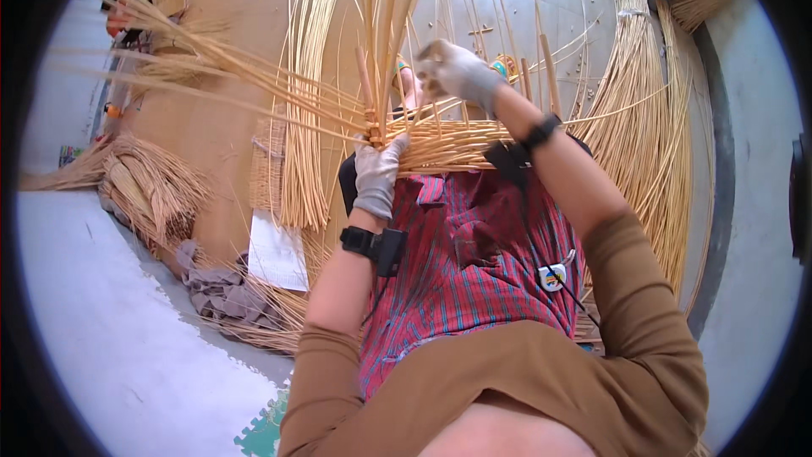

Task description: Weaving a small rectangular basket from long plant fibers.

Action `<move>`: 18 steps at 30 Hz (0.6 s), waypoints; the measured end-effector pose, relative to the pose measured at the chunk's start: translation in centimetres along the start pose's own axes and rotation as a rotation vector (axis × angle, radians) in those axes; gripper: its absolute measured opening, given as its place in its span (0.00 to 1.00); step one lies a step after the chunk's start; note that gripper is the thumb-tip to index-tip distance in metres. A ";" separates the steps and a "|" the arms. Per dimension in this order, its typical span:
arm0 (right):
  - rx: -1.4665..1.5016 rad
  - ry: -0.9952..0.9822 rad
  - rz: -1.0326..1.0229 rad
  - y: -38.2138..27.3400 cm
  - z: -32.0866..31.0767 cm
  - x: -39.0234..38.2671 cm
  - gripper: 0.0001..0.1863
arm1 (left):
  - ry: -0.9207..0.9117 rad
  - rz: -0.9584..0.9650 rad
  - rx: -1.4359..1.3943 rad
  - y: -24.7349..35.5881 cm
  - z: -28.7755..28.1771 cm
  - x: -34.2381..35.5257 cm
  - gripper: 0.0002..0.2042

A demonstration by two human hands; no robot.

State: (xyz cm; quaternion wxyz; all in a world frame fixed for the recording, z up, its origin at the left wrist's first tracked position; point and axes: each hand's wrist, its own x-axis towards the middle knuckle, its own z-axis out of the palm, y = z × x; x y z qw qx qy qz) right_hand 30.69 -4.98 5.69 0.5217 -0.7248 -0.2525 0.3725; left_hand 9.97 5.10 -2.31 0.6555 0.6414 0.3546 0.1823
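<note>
A partly woven wicker basket (pixel 452 145) lies across my lap, its long woven side running left to right. My left hand (pixel 378 171), in a pale glove, is closed round its left corner, with the thumb up against the weave. Long wicker rods (pixel 254 76) fan out from that corner to the upper left and upward. Above the woven edge, my gloved right hand (pixel 461 74) is raised with its fingers curled in. It is slightly blurred, and what it may hold cannot be made out. Thicker stakes (pixel 550 76) stand up at the basket's right end.
Bundles of long wicker lie on the floor at right (pixel 639 101) and upper left (pixel 309 76). A tied bundle (pixel 156 190) and a grey cloth (pixel 224 292) are at left. A white sheet (pixel 277 254) lies near my left forearm. A tape measure (pixel 552 278) rests on my striped apron (pixel 474 288).
</note>
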 end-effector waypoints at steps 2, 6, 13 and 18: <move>-0.162 -0.045 0.019 0.5 0.8 5.4 0.22 | 0.088 -0.014 0.026 -0.8 0.7 0.0 0.28; -0.680 -0.099 -0.295 3.2 2.6 11.9 0.27 | 0.121 -0.008 -0.294 -0.6 3.2 -0.9 0.24; -0.840 0.241 0.080 5.8 3.8 14.6 0.42 | 0.025 -0.051 -0.291 -0.2 3.5 -0.9 0.24; -0.324 0.228 -0.360 9.0 -1.0 11.7 0.52 | 0.079 0.029 -0.263 -0.6 2.1 -1.1 0.28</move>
